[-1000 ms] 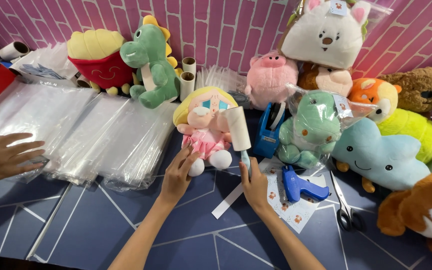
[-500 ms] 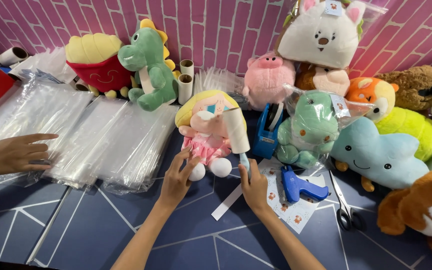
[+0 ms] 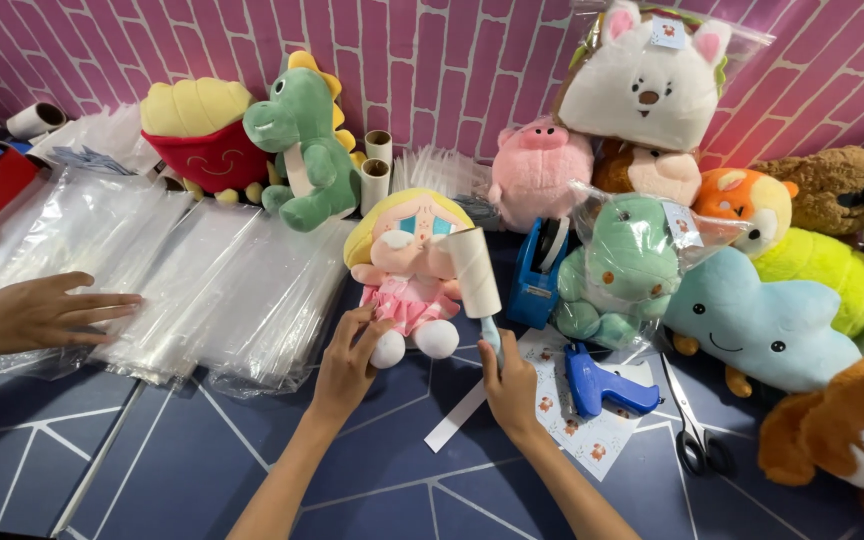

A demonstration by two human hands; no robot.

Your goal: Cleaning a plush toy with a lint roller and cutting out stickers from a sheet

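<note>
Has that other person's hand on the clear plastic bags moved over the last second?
Yes. The co-worker's hand has slid rightward across the clear plastic bags, toward the blonde doll; its fingers now reach further over the stack than before.
</note>
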